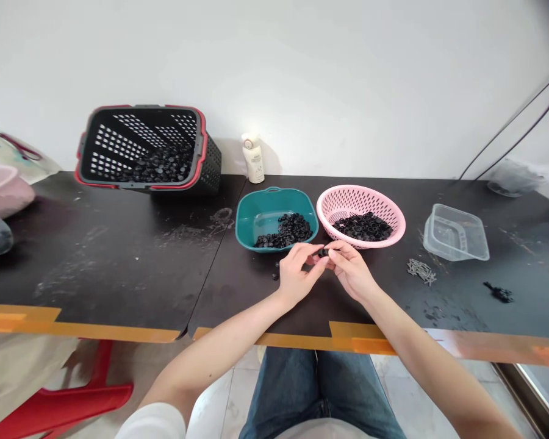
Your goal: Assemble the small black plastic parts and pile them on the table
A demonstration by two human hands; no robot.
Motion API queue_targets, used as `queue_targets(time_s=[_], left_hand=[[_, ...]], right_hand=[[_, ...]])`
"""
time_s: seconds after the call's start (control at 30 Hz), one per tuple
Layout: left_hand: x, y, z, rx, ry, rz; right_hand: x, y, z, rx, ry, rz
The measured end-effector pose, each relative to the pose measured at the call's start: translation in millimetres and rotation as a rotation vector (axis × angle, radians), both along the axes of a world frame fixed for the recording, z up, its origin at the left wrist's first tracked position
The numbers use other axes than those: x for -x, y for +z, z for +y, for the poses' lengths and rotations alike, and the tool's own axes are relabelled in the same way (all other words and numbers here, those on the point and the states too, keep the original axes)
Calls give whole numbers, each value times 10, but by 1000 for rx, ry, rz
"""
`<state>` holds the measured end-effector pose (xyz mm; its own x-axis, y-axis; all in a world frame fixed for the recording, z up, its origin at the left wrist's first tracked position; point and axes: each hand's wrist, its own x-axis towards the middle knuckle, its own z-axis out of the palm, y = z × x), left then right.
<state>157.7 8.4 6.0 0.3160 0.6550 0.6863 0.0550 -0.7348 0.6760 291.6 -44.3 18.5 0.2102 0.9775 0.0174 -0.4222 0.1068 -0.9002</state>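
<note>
A small round black part [322,252] is pinched between my two hands above the near side of the table. My left hand [297,271] grips it from the left with thumb and fingers. From the right, the fingertips of my right hand [349,268] close on the same part; its exact shape is partly covered. Just beyond the hands stand a teal basin [251,210] and a pink perforated basket [393,210]. Small black round pieces [293,228] lie heaped in the basin, and black ring-like pieces [366,227] fill the bottom of the basket.
A dark crate with a red rim [201,149] holds more black pieces at the back left. A white bottle [254,160] stands by the wall. To the right are a clear plastic tub [457,235], a pile of grey pins [421,271] and small black bits [499,292]. Tape covers the table's front edge [361,338].
</note>
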Motion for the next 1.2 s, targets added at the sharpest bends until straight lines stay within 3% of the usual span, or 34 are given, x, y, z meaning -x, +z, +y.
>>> queue_targets(time_s=[0.37, 0.97, 1.2], left_hand=[[36, -36, 46, -143, 31, 29], [67, -48, 110, -353, 83, 131], [68, -56, 127, -339, 101, 162]], right_hand=[[-15, 50, -46, -87, -118, -336], [-58, 66, -29, -21, 68, -134], [-56, 80, -31, -30, 53, -185]])
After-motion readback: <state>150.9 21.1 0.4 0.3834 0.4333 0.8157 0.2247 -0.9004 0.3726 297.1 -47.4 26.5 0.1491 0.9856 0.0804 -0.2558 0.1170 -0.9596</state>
